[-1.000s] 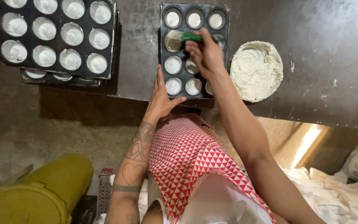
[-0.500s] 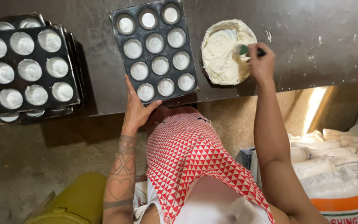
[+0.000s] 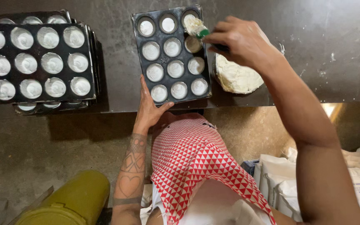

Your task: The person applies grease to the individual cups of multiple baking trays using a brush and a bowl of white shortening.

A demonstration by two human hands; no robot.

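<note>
Right now the right hand [image 3: 240, 39] is up over the far corner of the muffin tray [image 3: 172, 54], its grip closed around a brush [image 3: 196, 27] with a green collar, the white-coated bristles dipping into the top right cup. That tray sits near the front edge of the dark table [image 3: 313, 50], and most of its cups look smeared with a pale coating. The left hand [image 3: 151, 106] lies at the near left corner of the same tray, fingers spread flat along its edge and thumb against the front rim, so it is pressing on the tray rather than wrapped around anything. Just beside the tray, to its right and partly hidden under the right wrist, is a round bowl [image 3: 236, 77] of thick white paste. Well off to the left is a stack of trays [image 3: 38, 58], the top one with every cup whitened. Down below the table edge I can see a red and white patterned apron [image 3: 196, 166], an olive cylinder [image 3: 69, 204] on the floor and some white sacks [image 3: 284, 183] at the right.
</note>
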